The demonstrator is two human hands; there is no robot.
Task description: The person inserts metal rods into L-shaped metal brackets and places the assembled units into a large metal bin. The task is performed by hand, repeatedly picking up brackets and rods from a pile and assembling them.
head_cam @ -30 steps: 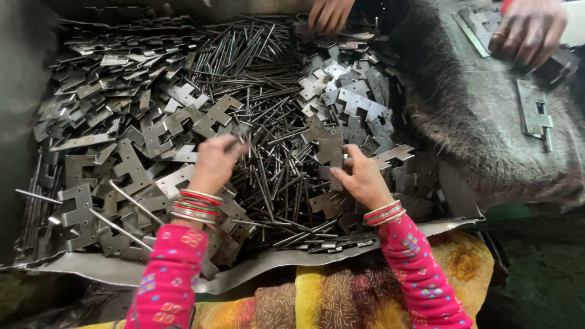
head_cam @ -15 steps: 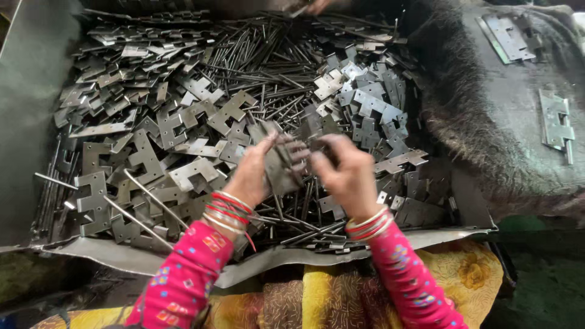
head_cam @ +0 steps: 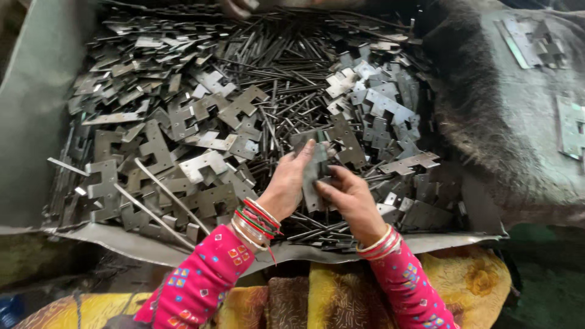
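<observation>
Both hands meet over the near middle of a broad heap of grey metal parts. The left hand point(head_cam: 291, 183) has its fingers pressed together and curled around the left edge of a flat notched hinge plate point(head_cam: 315, 173), thumb side toward the far end. The right hand point(head_cam: 348, 198) closes on the same plate from the right and near side, its fingers bent and pinching the lower edge, so the plate stands tilted between the two palms, just above the pile. Bangles point(head_cam: 256, 220) ring both wrists, above bright pink patterned sleeves point(head_cam: 195, 283). Under and around the hands lie loose hinge leaves point(head_cam: 183, 140), heaped to the left and right, with a dense band of thin steel pins point(head_cam: 274, 67) running through the middle toward the far side. The whole pile rests on a grey sheet point(head_cam: 36, 134). To the right, on dark furry cloth point(head_cam: 487, 122), a few assembled hinges point(head_cam: 570, 125) lie well apart from the heap. At the far edge another person's hand point(head_cam: 239, 7) shows, partly cut off.
</observation>
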